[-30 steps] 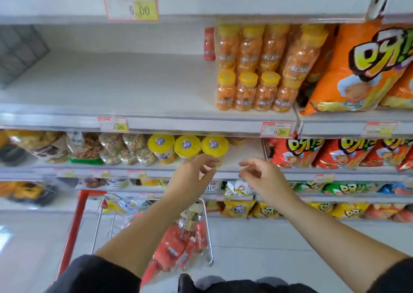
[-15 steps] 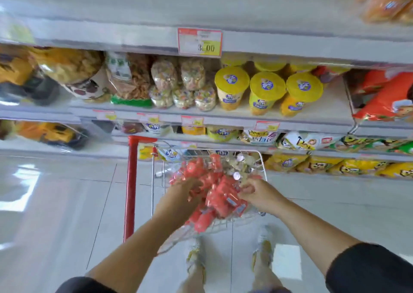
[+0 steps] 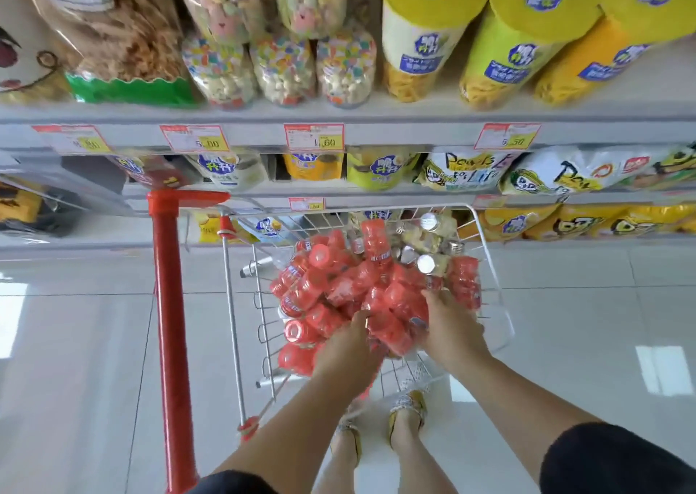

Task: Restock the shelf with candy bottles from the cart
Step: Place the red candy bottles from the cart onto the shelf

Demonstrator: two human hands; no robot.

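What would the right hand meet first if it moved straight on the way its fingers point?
The red plastic candy bottles in the white wire cart; the right hand seems to grip some.

View from above of a person's arms reaching into a white wire cart [image 3: 486, 245] heaped with small red bottles [image 3: 324, 290]. The left hand [image 3: 346, 346] and right hand [image 3: 452, 331] curl around a bunch of them from either side. A red cart post [image 3: 169, 305] stands at left. Beyond, a shelf [image 3: 376, 116] holds yellow-lidded tubs [image 3: 425, 30] and snack bags [image 3: 282, 67], with price tags [image 3: 314, 137] along its edge.
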